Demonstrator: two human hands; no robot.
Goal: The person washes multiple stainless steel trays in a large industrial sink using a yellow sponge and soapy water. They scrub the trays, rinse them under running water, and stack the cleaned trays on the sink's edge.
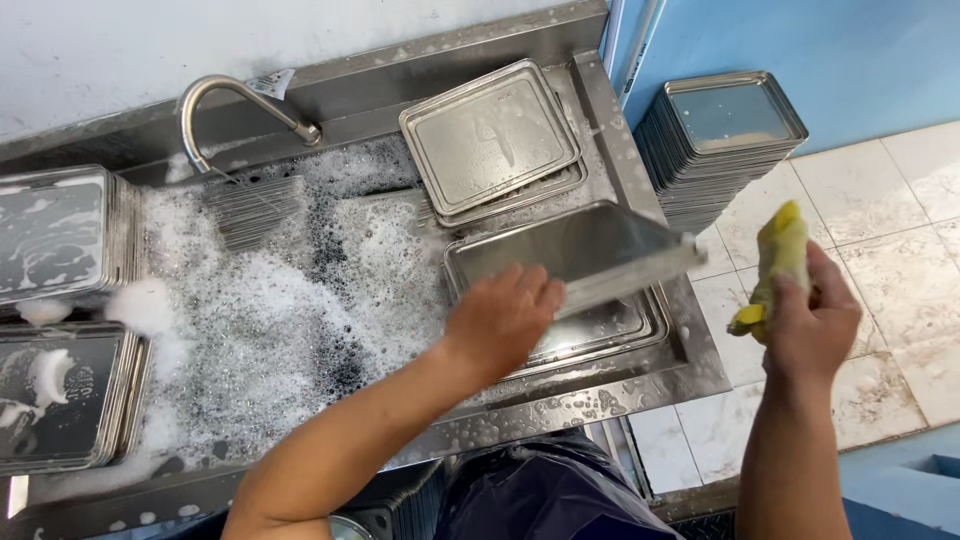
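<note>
1. So your left hand grips the near edge of a metal tray, fingers curled over the rim; you hold it tilted over the right side of the sink, seemingly so suds and water run off it into the basin and not onto the floor
2. Your right hand is closed around a yellow sponge, lifted clear to the right of the sink over the tiled floor; held apart like that, it leaves the tray face free and keeps the sponge out of the foam
3. Under the tilted tray lie more trays nested flat in the corner of the sink, so the one you hold sits just above its pile
4. Behind them, against the back rim, two soapy trays lean face up, near the tap
5. Foam covers the left and middle of the basin, with a stack of trays on edge half sunk in it below the tap
6. At the far left, two piles of sudsy trays rest on the sink's edge, well apart from your hands
7. On the floor to the right, a tall stack of trays stands against the blue wall, free of foam; it looks kept away from the soapy ones
</note>
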